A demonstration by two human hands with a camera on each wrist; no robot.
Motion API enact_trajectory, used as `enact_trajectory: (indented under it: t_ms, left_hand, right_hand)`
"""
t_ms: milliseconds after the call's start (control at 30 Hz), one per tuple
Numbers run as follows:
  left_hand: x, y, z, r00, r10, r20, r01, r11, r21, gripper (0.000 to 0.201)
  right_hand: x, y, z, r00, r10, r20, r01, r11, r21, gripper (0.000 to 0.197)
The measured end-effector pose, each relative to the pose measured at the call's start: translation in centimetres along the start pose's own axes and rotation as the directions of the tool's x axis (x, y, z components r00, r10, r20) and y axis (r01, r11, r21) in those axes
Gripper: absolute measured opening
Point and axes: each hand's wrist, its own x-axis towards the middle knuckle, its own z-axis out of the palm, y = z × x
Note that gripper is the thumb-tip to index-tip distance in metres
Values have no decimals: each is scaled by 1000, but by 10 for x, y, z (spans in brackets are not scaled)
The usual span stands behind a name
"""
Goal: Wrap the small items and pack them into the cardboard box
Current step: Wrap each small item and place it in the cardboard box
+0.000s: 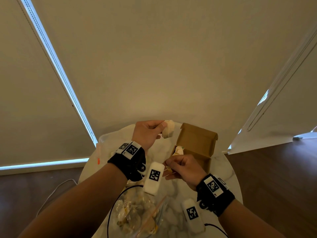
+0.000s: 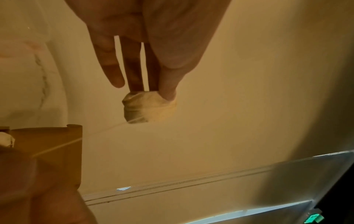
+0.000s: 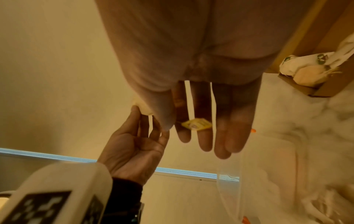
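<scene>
My left hand (image 1: 151, 133) is raised over the table's far side and pinches a small cream bundle (image 1: 169, 128) between thumb and fingertips (image 2: 166, 91). A thin string (image 2: 76, 141) runs taut from the bundle (image 2: 149, 107) to a small yellow tag (image 3: 196, 124). My right hand (image 1: 181, 166) pinches that tag (image 1: 169, 169) just in front of the cardboard box (image 1: 197, 143). The box stands open with its lid up. One item wrapped in white printed paper (image 1: 179, 150) lies inside it, also in the right wrist view (image 3: 306, 66).
All of this sits on a round white marble table (image 1: 229, 177). A clear plastic bag (image 1: 135, 215) with several small wrapped items lies at the near edge. Crumpled white paper (image 1: 109, 143) lies at the far left, beside an orange clip (image 1: 98, 160). Window blinds close in behind.
</scene>
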Motion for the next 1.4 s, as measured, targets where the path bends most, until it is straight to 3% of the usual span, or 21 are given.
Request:
enact_trajectory:
  t_ms: [167, 300, 467, 633, 700, 900, 1100, 1267, 1400]
  left_hand:
    - [-3, 2, -1, 997, -58, 48, 61, 996, -64, 7]
    - [-8, 5, -1, 991, -108, 82, 116, 989, -97, 7]
    - [-16, 8, -5, 977, -163, 137, 174, 982, -73, 9]
    - [-25, 4, -10, 971, -195, 136, 202, 979, -36, 12]
    - [-30, 1, -10, 969, -209, 134, 214, 977, -23, 12]
    - [-50, -16, -6, 959, -236, 157, 236, 972, 17, 8]
    - [-58, -28, -1, 969, -225, 99, 220, 974, 62, 11]
    - [-57, -25, 1, 976, -203, 83, 199, 978, 56, 12]
    - [-56, -24, 0, 980, -184, 76, 181, 983, 40, 13]
  right_hand:
    - [-1, 7, -3, 996, -54, 64, 60, 994, -89, 18]
    - [1, 11, -7, 997, -67, 45, 72, 990, -120, 17]
    - [6, 10, -15, 992, -73, -101, 63, 993, -101, 10]
    - [10, -3, -26, 946, -188, -266, 84, 930, -359, 22]
    - [11, -10, -27, 932, -221, -287, 114, 931, -347, 21]
    - [19, -35, -25, 925, -288, -248, 159, 885, -437, 14]
    - [24, -54, -18, 928, -327, -182, 236, 889, -393, 13]
    - [16, -55, -10, 879, -448, -165, 305, 792, -528, 12]
    - [2, -52, -9, 864, -477, -160, 342, 790, -509, 5]
